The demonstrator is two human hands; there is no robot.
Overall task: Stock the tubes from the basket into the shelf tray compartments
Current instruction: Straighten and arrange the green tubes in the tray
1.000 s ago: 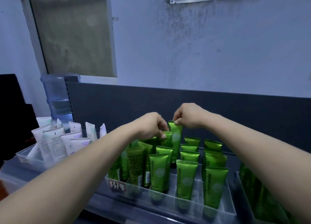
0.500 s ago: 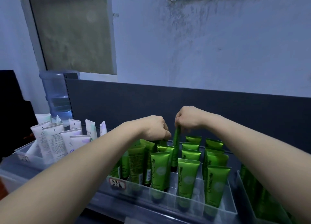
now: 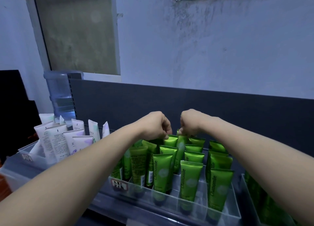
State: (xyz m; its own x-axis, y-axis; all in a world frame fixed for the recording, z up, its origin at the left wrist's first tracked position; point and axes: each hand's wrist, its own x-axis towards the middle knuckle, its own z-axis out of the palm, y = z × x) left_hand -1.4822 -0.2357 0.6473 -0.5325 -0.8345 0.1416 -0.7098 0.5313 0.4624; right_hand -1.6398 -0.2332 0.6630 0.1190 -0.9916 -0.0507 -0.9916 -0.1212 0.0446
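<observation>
Tube [image 3: 180, 146]: your right hand [image 3: 191, 123] pinches its crimped top from above, fingertips closed on the seal, so it hangs cap-down and can drop straight into a back slot of the clear tray [image 3: 192, 203]. It stands between two rows, tilted slightly, lower end hidden behind front tubes; whether it is seated, I cannot tell. Your left hand [image 3: 157, 125] curls over the neighbouring tube [image 3: 170, 141], fingers touching its top edge, probably steadying that row so the gap keeps open. Front tubes stand upright, one per compartment, labels forward. White tubes [image 3: 57, 142] fill a separate tray on your left. No basket shows.
</observation>
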